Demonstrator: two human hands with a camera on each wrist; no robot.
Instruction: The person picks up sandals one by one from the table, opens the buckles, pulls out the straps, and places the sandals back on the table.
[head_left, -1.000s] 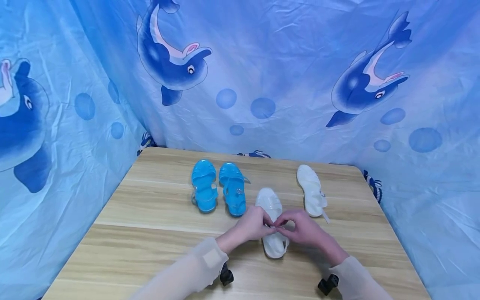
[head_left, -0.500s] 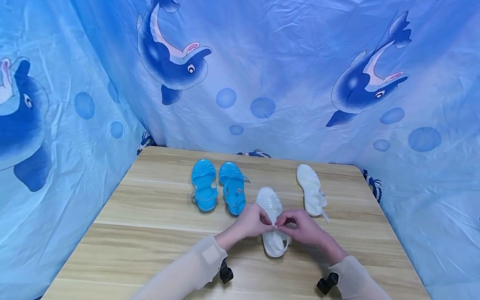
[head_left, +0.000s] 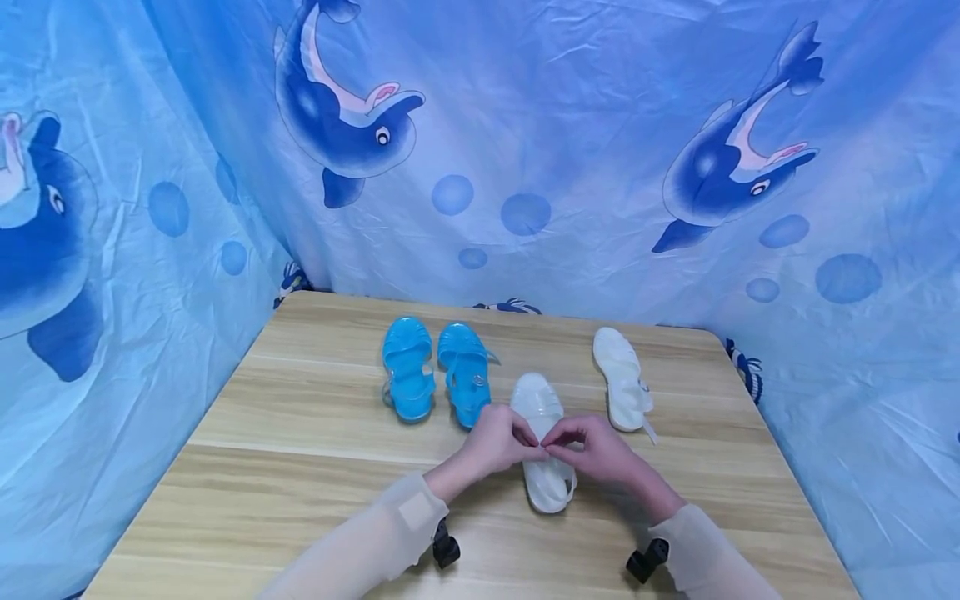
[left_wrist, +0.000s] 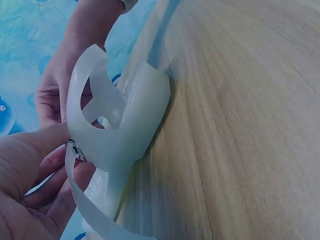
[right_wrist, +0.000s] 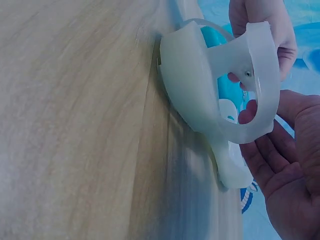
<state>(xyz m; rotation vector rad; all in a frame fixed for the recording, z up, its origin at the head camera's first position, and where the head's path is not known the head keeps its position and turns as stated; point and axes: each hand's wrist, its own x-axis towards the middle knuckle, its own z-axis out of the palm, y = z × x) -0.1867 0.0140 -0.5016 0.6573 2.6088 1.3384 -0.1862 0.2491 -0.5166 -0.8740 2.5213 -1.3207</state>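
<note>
Ankle strap (left_wrist: 76,97) of white translucent plastic sandal (head_left: 537,402) is pinched by L hand (head_left: 501,438) & R hand (head_left: 592,450); silvery metal buckle (left_wrist: 77,151) may be missed, esp. if strap's twisted.

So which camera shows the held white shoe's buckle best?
The left wrist view, because the shiny buckle is close up beside the left hand. In the head view I can't make it out; the right wrist view shows only small metal bits, possibly part of it.
</note>
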